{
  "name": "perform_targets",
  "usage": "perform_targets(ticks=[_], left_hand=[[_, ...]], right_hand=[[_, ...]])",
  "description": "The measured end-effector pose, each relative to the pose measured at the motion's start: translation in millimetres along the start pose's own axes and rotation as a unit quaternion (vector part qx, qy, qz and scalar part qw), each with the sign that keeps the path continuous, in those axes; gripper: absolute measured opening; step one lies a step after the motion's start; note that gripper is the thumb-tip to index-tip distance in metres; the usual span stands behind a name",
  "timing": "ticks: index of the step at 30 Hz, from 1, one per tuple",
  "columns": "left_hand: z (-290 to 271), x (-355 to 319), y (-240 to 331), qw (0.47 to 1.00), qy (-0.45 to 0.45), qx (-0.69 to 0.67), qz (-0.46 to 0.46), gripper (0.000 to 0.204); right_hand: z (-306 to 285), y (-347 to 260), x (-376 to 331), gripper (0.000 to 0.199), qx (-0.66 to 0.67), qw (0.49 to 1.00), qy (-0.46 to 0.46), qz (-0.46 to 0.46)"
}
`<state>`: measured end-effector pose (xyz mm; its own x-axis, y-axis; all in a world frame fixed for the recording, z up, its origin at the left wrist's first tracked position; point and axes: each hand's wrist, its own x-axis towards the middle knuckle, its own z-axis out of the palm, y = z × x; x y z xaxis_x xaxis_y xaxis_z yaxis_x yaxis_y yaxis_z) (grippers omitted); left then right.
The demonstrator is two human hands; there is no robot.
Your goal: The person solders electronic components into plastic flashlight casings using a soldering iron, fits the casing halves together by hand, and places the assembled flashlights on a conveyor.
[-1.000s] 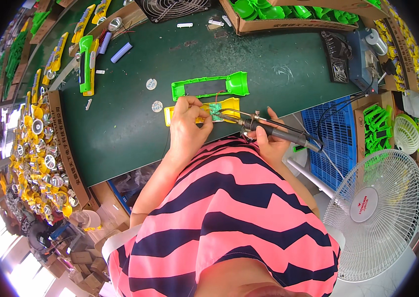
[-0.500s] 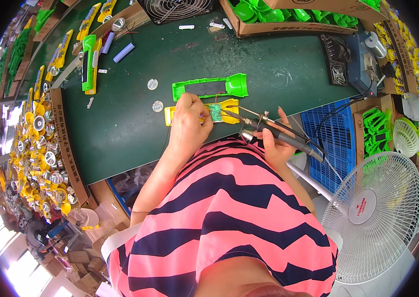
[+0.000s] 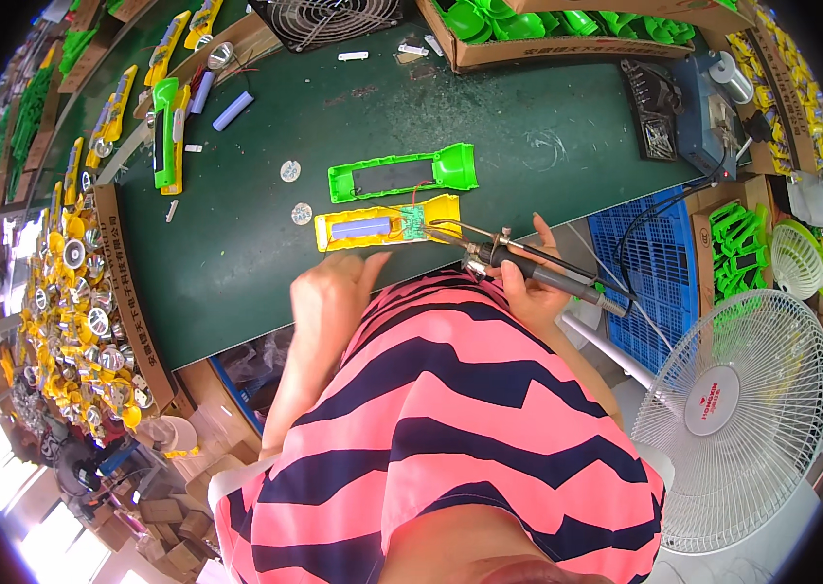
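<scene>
My right hand (image 3: 532,282) grips a black-handled soldering iron (image 3: 548,274) with a thin metal rod along its side. Its tip end reaches the right part of a yellow flashlight half-shell (image 3: 326,234), beside a green circuit board (image 3: 412,222). A purple-blue battery cell (image 3: 361,229) lies in the shell's left part. My left hand (image 3: 330,290) is at the table's front edge, just below the yellow shell and apart from it; its fingers are curled and partly hidden. Behind lies a green half-shell (image 3: 452,167) with a dark panel, a red wire running between the two shells.
Two round discs (image 3: 290,171) and loose battery cells (image 3: 233,111) lie on the green table (image 3: 266,273). Boxes of green shells (image 3: 567,54) and yellow flashlight parts (image 3: 71,311) border it. A soldering station (image 3: 708,122) is at right, a standing fan (image 3: 737,419) beside me.
My left hand has drawn back from the yellow shell toward me, uncovering the battery cell. The soldering iron stays in my right hand, near the board. The whole view has shifted slightly.
</scene>
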<state>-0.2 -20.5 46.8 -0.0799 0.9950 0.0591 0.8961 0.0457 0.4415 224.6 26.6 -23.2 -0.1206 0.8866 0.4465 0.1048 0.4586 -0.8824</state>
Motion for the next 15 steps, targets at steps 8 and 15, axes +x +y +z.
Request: perform_targets(ticks=[8,15], left_hand=[[-9,17,-19,0.981,0.181,0.070,0.025,0.011],[25,26,-15,0.966,0.130,-0.069,0.214,0.022]], right_hand=[[2,-6,5,0.020,-0.016,1.000,-0.010,-0.007],[0,-7,3,0.020,-0.016,1.000,-0.003,0.015]])
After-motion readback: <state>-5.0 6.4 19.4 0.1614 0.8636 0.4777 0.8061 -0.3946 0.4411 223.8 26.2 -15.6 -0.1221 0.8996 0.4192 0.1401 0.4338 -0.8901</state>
